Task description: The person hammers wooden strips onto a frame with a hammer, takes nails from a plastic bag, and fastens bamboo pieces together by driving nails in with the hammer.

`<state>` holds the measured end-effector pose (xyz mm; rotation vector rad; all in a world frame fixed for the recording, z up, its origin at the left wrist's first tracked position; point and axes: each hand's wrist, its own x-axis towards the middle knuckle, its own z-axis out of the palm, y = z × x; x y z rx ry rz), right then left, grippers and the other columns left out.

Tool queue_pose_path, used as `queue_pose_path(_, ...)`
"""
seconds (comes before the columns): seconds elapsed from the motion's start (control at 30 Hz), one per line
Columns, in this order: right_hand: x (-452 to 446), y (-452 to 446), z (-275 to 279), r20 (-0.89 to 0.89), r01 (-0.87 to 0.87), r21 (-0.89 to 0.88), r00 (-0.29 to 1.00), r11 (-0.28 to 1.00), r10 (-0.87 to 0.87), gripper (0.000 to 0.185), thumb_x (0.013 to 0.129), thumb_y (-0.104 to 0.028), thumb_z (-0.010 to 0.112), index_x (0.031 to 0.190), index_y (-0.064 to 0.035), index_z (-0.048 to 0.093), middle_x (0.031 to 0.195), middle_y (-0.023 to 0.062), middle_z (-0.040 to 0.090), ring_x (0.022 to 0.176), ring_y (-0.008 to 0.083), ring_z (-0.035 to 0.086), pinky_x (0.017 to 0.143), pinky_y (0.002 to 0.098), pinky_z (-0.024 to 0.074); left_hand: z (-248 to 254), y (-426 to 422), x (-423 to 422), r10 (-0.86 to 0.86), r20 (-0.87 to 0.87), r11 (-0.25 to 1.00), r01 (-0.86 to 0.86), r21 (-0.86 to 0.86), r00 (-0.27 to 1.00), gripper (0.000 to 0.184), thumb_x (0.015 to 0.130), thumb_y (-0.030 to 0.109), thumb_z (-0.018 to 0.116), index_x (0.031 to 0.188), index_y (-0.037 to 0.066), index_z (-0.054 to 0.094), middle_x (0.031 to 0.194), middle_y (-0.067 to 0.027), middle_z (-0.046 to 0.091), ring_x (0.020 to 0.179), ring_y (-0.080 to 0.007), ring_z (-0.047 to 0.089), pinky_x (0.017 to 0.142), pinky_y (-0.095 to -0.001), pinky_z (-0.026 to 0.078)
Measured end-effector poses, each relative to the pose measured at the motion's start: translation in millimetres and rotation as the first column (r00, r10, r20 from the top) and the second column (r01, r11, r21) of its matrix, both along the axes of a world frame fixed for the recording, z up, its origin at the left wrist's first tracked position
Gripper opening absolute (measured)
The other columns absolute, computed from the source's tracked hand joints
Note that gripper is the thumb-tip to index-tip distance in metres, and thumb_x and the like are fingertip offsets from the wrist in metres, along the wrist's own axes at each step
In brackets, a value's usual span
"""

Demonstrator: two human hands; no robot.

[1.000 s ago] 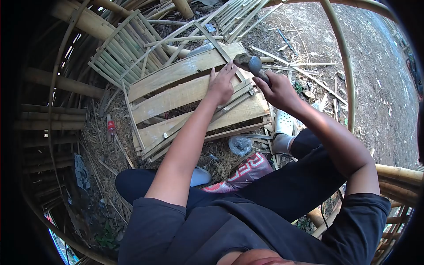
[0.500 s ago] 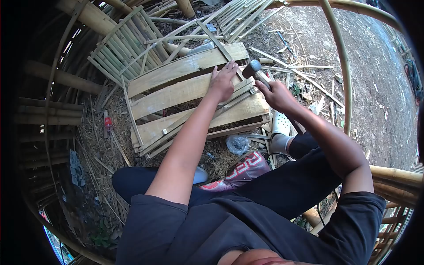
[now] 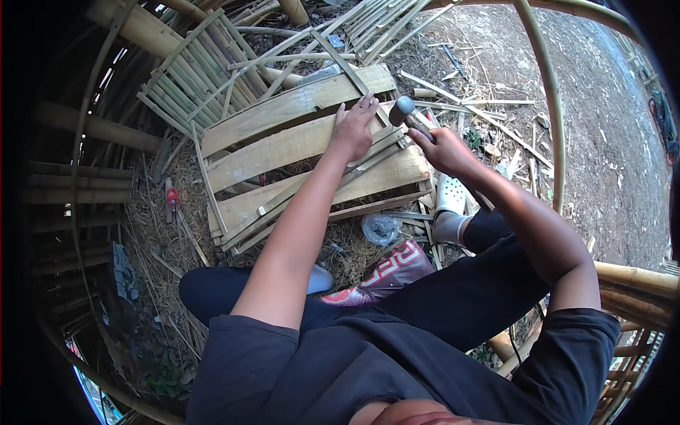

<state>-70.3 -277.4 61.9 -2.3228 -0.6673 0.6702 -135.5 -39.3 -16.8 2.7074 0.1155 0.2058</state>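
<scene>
My right hand [image 3: 446, 150] is wrapped round the handle of a hammer [image 3: 401, 108], whose dark head is raised beside the right end of a wooden slatted crate [image 3: 283, 164]. My left hand [image 3: 354, 127] rests on the crate's upper slats with its fingers apart, against a thin bamboo strip [image 3: 342, 64] that runs up and to the left. Under my left wrist, more narrow strips [image 3: 372, 157] lie slantwise across the crate. Whether a nail is beneath my left fingertips is too small to tell.
A bamboo slat panel [image 3: 202, 71] leans at the upper left. Loose strips [image 3: 386, 25] lie at the top. Near my legs are a clear plastic bag [image 3: 380, 229] and a red printed bag [image 3: 397, 273]. A red-labelled bottle [image 3: 171, 195] is at the left; a bamboo pole [image 3: 552, 106] curves at the right.
The hammer has drawn back from beside my left fingers, slightly right and down, with its head turned. My left hand stays nearly in place on the crate.
</scene>
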Motion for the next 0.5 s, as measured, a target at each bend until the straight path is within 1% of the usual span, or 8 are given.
queue_pose_path(0.1,0.8,1.1,5.4,0.020,-0.002,0.074,1.000,0.997,0.001,0.069,0.100,-0.055,0.058,0.072,0.0078,0.065,0.055,0.0167,0.057,0.050,0.0246,0.056,0.056,0.0445,0.0453,-2.0,0.6,1.3,0.006,-0.005,1.000,-0.007,-0.011,1.000,0.068,0.088,0.005,0.042,0.156,0.014,0.041,0.168,-0.0046,0.026,0.153,-0.0185,0.028,0.127,-0.0509,0.012)
queue_pose_path(0.2,1.7,3.7,1.2,-0.024,0.002,-0.018,1.000,1.000,-0.003,0.069,0.100,-0.054,0.059,0.071,0.0077,0.065,0.054,0.0159,0.056,0.050,0.0236,0.054,0.055,0.0441,0.0446,-0.5,0.0,0.4,0.010,-0.002,1.000,-0.010,-0.012,1.000,0.068,0.088,0.005,0.042,0.156,0.014,0.041,0.168,-0.0041,0.027,0.153,-0.0183,0.028,0.127,-0.0505,0.012)
queue_pose_path(0.3,0.1,3.0,9.9,0.005,-0.012,-0.003,1.000,1.000,0.012,0.067,0.100,-0.053,0.059,0.072,0.0075,0.066,0.055,0.0166,0.057,0.050,0.0242,0.056,0.056,0.0444,0.0447,2.6,-1.2,-1.0,0.006,-0.010,1.000,-0.007,-0.001,1.000,0.068,0.089,0.005,0.042,0.156,0.014,0.041,0.168,-0.0036,0.027,0.153,-0.0181,0.028,0.127,-0.0501,0.012)
queue_pose_path(0.33,-4.0,4.5,12.8,0.064,-0.008,0.101,0.998,0.995,0.002,0.061,0.101,-0.050,0.059,0.078,0.0064,0.066,0.057,0.0155,0.057,0.052,0.0220,0.054,0.056,0.0427,0.0447,1.7,-1.3,-1.1,0.001,0.013,1.000,-0.001,-0.007,1.000,0.066,0.090,0.005,0.041,0.155,0.014,0.042,0.167,-0.0044,0.028,0.152,-0.0192,0.030,0.126,-0.0513,0.013)
queue_pose_path(0.4,-12.7,3.1,33.3,0.101,0.036,0.250,0.993,0.968,-0.063,0.054,0.103,-0.045,0.059,0.085,0.0051,0.066,0.059,0.0145,0.057,0.054,0.0194,0.052,0.056,0.0408,0.0443,0.1,-1.3,-1.1,0.003,0.058,1.000,-0.002,-0.025,0.998,0.063,0.092,0.004,0.038,0.153,0.013,0.045,0.167,-0.0061,0.030,0.150,-0.0215,0.035,0.125,-0.0536,0.014)
queue_pose_path(0.43,-8.9,0.8,28.2,0.180,-0.014,0.306,0.983,0.952,-0.043,0.049,0.104,-0.042,0.057,0.091,0.0040,0.066,0.059,0.0136,0.056,0.055,0.0177,0.049,0.056,0.0390,0.0445,0.8,0.1,-0.1,0.004,-0.018,1.000,-0.004,-0.026,1.000,0.069,0.089,0.003,0.041,0.156,0.014,0.040,0.168,-0.0035,0.026,0.153,-0.0182,0.027,0.127,-0.0489,0.012)
queue_pose_path(0.47,-13.2,1.2,20.2,0.231,-0.041,0.460,0.970,0.887,-0.075,0.052,0.104,-0.043,0.056,0.089,0.0055,0.067,0.060,0.0165,0.058,0.055,0.0204,0.055,0.058,0.0413,0.0470,1.7,0.5,-1.2,0.007,-0.011,1.000,-0.007,-0.024,1.000,0.068,0.089,0.003,0.041,0.156,0.014,0.041,0.168,-0.0038,0.026,0.153,-0.0184,0.027,0.127,-0.0488,0.012)
queue_pose_path(0.5,-9.8,-0.2,16.8,0.204,-0.069,0.208,0.979,0.976,0.026,0.055,0.104,-0.045,0.056,0.087,0.0062,0.067,0.061,0.0176,0.060,0.056,0.0221,0.058,0.059,0.0428,0.0480,0.9,1.1,-1.2,0.007,-0.003,1.000,-0.007,-0.020,1.000,0.068,0.089,0.003,0.041,0.156,0.014,0.041,0.168,-0.0040,0.027,0.153,-0.0185,0.027,0.127,-0.0488,0.012)
